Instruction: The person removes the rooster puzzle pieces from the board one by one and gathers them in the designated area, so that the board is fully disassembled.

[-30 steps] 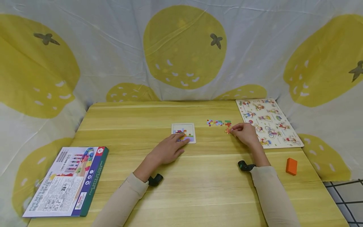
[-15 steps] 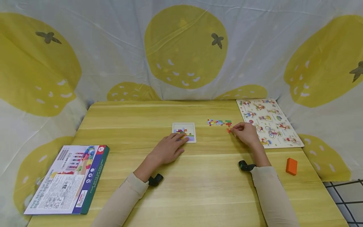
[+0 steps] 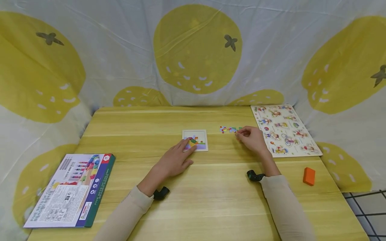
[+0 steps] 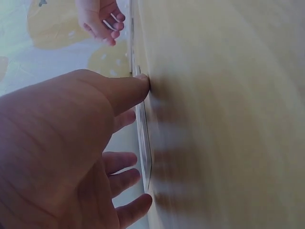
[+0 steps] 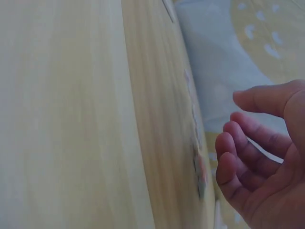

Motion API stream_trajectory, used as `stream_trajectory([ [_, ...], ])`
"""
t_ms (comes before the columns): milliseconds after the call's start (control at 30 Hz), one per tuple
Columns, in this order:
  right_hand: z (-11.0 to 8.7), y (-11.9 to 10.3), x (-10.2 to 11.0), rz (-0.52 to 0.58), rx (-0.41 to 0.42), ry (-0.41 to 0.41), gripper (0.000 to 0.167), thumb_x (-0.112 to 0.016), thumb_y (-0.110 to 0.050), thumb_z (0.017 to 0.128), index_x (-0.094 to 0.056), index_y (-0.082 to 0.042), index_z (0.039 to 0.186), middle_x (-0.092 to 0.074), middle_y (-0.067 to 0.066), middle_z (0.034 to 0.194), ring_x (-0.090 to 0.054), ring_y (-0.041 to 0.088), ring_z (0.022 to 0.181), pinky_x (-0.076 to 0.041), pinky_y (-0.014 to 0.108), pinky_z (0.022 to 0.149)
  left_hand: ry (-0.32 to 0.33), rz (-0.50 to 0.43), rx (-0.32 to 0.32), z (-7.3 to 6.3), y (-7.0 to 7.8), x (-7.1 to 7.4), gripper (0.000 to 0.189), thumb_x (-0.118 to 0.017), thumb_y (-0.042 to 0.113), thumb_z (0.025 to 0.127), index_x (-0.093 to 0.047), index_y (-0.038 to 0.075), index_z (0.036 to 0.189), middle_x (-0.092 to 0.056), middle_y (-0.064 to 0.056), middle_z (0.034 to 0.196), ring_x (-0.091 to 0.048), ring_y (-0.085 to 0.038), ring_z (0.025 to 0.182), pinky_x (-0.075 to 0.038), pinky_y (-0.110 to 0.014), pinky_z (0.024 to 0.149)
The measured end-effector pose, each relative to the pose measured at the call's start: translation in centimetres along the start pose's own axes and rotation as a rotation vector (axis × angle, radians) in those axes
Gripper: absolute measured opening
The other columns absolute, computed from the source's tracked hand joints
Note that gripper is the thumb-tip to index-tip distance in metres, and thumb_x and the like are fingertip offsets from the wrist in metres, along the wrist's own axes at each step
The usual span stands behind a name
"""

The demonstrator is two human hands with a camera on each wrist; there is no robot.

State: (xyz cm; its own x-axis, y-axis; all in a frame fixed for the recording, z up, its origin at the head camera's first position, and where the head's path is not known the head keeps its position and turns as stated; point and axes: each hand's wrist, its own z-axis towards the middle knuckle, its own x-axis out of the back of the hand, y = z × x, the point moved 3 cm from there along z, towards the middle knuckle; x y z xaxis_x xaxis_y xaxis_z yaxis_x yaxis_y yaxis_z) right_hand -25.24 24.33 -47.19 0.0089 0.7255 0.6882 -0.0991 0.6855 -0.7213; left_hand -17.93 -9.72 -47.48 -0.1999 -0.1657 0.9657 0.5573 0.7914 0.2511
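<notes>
Head view: my left hand (image 3: 174, 159) lies across the small puzzle board (image 3: 203, 136) at mid-table, fingers extended, while my right hand (image 3: 254, 141) reaches the row of puzzle pieces (image 3: 223, 130) beside it. Left wrist: my thumb (image 4: 127, 91) sits at the board's edge. Right wrist: my fingers curl loosely, thumb apart, near the pieces.

Soft, even light; wrist views hazy; blurred shadows beside fingers (image 4: 125, 182).
</notes>
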Motion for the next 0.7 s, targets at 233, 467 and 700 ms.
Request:
stream_trajectory([
  [233,0.7,-2.3,-2.8,0.099,0.061,-0.061,0.019,-0.077,-0.024,0.094,-0.077,-0.008,0.102,-0.075,0.010,0.094,-0.068,0.020,0.083,-0.055,0.027,0.075,-0.034,-0.025,0.000,-0.1,-0.1,0.0,0.062,-0.044,0.045,0.110,-0.030,0.019,0.164,-0.019,-0.018,0.172,-0.020,-0.037,0.159,-0.027,-0.056,0.126],
  [467,1.4,-4.6,-5.9,0.177,0.109,-0.161,0.027,-0.079,-0.025,0.092,-0.075,-0.005,0.109,-0.075,0.008,0.097,-0.070,0.022,0.089,-0.058,0.036,0.081,-0.051,-0.027,0.000,0.2,-0.1,0.6,0.062,-0.040,0.048,0.110,-0.034,0.017,0.163,-0.022,-0.018,0.171,-0.024,-0.037,0.158,-0.027,-0.056,0.125],
  [700,1.7,-6.4,-8.6,0.223,0.113,-0.210,0.028,-0.078,-0.024,0.093,-0.075,-0.006,0.114,-0.075,0.007,0.100,-0.071,0.021,0.091,-0.058,0.035,0.084,-0.061,-0.046,-0.001,0.1,-0.4,0.5,0.061,-0.042,0.047,0.110,-0.035,0.017,0.163,-0.021,-0.017,0.171,-0.024,-0.037,0.158,-0.028,-0.058,0.125],
])
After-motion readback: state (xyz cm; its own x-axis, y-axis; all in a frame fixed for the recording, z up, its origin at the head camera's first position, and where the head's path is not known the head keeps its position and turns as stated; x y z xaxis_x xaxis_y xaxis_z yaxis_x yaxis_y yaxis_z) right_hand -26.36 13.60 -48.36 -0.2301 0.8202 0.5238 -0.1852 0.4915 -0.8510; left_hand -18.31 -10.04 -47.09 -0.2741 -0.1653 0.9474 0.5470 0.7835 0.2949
